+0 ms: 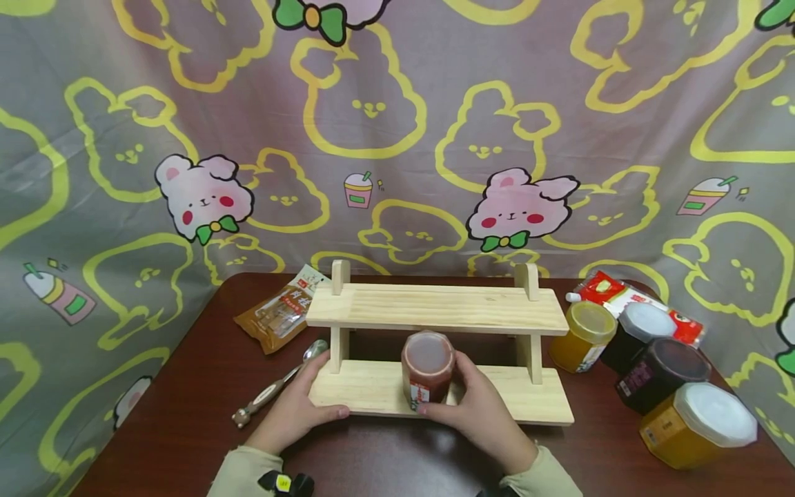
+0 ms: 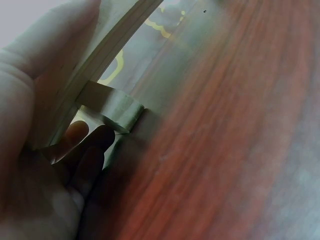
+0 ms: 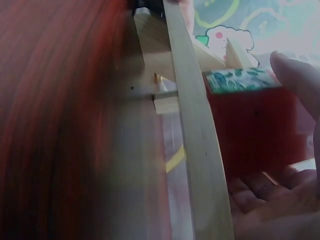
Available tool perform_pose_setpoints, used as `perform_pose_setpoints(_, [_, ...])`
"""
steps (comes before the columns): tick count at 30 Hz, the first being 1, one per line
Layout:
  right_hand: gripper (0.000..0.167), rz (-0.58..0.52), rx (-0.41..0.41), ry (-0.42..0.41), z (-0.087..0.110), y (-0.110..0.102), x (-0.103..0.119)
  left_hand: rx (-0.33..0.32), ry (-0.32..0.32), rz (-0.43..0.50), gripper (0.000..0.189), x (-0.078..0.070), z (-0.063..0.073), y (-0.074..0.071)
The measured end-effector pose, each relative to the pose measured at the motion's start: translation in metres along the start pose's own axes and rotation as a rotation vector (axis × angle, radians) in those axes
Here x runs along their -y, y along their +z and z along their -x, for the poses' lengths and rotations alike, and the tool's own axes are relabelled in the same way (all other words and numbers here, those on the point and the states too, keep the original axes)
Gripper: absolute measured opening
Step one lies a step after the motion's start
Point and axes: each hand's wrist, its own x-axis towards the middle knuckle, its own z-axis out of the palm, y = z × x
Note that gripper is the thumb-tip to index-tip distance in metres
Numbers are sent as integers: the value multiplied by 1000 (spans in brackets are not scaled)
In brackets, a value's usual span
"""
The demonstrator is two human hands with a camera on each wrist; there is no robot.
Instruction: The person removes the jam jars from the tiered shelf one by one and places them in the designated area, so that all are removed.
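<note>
A two-tier wooden rack point(image 1: 437, 308) stands in the middle of the table. My left hand point(image 1: 293, 413) grips the left end of its lower shelf, thumb along the front edge; in the left wrist view, the fingers curl beneath the board point(image 2: 65, 95). A jar with red contents and a pale lid point(image 1: 428, 369) stands upright at the middle of the lower shelf. My right hand point(image 1: 484, 412) holds this jar from the right, thumb at the front. The right wrist view shows the red jar point(image 3: 257, 125) between thumb and fingers, just behind the shelf's front edge point(image 3: 200, 135).
Left of the rack lie a spoon with a bear-tipped handle point(image 1: 268, 393) and a brown packet point(image 1: 279, 314). Several jars, including a yellow one point(image 1: 580, 338) and a white-lidded amber one point(image 1: 689, 428), stand at the right. A red-and-white packet point(image 1: 611, 290) lies behind them, before the patterned curtain point(image 1: 397, 172).
</note>
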Motion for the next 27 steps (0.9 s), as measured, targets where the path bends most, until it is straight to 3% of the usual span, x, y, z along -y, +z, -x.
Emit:
perform_pose_setpoints(11, [79, 42, -53, -24, 4, 5, 2, -4, 13, -23, 107, 2, 0, 0])
perform_pose_setpoints(27, [72, 68, -90, 16, 14, -14, -1, -2, 5, -11, 107, 1, 1, -1])
